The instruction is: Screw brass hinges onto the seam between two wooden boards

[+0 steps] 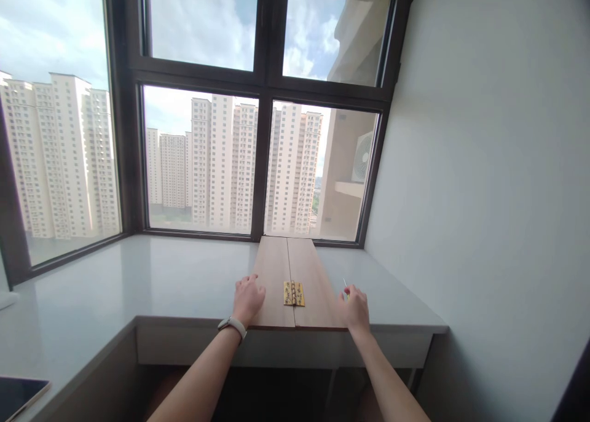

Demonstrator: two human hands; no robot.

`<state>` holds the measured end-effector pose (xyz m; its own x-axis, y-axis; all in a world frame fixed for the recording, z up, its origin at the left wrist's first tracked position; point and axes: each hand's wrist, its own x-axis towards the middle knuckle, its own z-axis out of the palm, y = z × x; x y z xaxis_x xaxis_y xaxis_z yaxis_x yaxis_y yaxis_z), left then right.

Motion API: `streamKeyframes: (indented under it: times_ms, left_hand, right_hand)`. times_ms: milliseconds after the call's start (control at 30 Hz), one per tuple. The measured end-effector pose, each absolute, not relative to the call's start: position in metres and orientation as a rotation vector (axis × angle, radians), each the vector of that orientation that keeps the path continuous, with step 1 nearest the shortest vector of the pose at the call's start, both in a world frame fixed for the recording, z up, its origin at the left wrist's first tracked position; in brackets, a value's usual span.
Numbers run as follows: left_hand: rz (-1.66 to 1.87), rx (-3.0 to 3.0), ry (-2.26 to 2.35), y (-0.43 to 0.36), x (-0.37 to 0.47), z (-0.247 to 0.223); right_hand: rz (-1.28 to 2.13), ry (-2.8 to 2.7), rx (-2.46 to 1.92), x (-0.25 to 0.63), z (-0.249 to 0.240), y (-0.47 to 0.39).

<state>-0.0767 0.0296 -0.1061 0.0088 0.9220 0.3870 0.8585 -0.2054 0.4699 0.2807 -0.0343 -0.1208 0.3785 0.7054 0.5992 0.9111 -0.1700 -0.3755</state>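
Two pale wooden boards (271,259) lie side by side on the white counter, a narrow seam between them. A brass-coloured hinge (294,293) lies flat across that seam near the front end, with dark spots on its leaves that look like screws or holes. My left hand (249,299), wearing a watch at the wrist, rests at the left board's outer edge, fingers apart and holding nothing. By the right board's outer edge, my right hand (356,308) is closed around a screwdriver (345,283). Its thin metal shaft points up and away; a bit of red and yellow handle shows.
The white counter (193,281) runs along the windows and turns toward me on the left. A dark-screened tablet or phone (21,397) lies at the lower left. A window frame (262,164) stands behind the boards, and a white wall (483,164) rises on the right.
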Motion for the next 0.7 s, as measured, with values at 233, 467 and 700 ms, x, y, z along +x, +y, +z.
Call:
streamKeyframes:
  times_ms: [233,467,700]
  left_hand:
    - [0.634,2.202,2.065,0.027,-0.088,-0.111]
    - [0.677,2.271,1.919,0.031,-0.085,-0.116]
    - [0.881,2.064,1.797,0.034,-0.09,-0.114]
  right_hand:
    - [-0.086,-1.556,-2.143,0.23,-0.092,-0.022]
    - [0.105,-1.479,-2.163,0.228,-0.098,-0.013]
    - [0.348,-1.346,-2.053,0.25,-0.096,-0.009]
